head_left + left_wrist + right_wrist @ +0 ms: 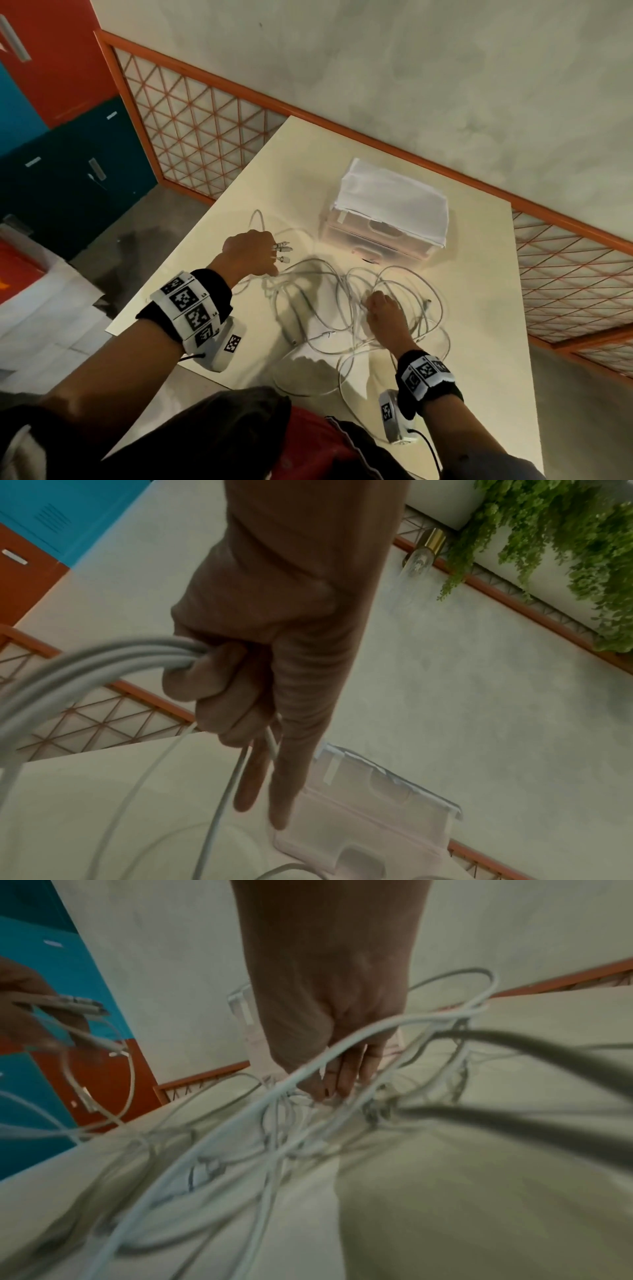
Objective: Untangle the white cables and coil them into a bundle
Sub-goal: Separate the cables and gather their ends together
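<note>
1. White cables (359, 308) lie in a loose tangle of overlapping loops on the cream table (472, 342), in front of the person and between both hands.
2. The left hand (248, 251) is raised over the table's left part, its fingers curled round a bunch of cable strands; the left wrist view shows several strands (103, 658) leaving the fist together, with two fingers pointing straight down.
3. Three plugs (282, 251) stick out of that fist on the side toward the drawer box.
4. The right hand (385, 317) is down in the middle of the tangle; the right wrist view shows its fingers (337, 1079) bent downward into the strands, and they seem to pinch one, though blur hides the exact grip.
5. One loop hangs over the near table edge.
6. A clear drawer box (387, 233) with a white cloth (394, 198) over its top stands beyond the tangle, apart from both hands.
</note>
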{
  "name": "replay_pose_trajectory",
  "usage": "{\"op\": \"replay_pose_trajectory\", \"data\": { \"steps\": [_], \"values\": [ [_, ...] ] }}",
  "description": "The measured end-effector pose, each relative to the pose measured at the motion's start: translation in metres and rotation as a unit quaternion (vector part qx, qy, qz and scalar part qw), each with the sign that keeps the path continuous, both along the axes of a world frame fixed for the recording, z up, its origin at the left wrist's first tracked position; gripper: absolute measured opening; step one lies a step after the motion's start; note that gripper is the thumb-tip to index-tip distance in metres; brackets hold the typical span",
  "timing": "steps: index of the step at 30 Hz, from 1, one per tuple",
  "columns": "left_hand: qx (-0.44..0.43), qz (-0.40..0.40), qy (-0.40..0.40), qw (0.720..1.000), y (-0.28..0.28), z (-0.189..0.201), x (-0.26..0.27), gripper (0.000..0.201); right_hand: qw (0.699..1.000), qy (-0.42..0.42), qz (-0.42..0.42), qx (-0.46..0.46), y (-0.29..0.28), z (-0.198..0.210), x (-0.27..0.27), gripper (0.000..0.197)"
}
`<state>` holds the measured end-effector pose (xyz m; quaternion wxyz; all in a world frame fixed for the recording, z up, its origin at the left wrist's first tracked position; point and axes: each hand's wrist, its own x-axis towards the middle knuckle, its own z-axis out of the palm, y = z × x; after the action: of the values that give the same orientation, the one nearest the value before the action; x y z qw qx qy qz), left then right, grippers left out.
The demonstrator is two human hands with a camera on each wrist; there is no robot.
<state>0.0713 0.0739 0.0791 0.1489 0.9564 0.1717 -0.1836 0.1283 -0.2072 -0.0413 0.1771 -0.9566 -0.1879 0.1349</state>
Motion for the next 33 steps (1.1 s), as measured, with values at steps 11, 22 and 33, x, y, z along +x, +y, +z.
{"op": "replay_pose_trajectory", "data": {
  "steps": [11, 22, 33],
  "values": [
    [-0.422, 0.022, -0.158, 0.892, -0.045, 0.015, 0.019, 0.032, 0.958, 0.074, 0.058, 0.270, 0.027, 0.148, 0.028, 0.023],
    [-0.478, -0.065, -0.194, 0.854, -0.075, 0.019, 0.014, 0.025, 0.888, 0.048, 0.005, 0.457, 0.063, 0.180, 0.015, 0.012],
    [-0.515, 0.019, -0.324, 0.794, -0.063, 0.033, 0.014, 0.034, 0.929, 0.226, 0.076, 0.282, 0.056, 0.097, -0.020, 0.047]
  ]
}}
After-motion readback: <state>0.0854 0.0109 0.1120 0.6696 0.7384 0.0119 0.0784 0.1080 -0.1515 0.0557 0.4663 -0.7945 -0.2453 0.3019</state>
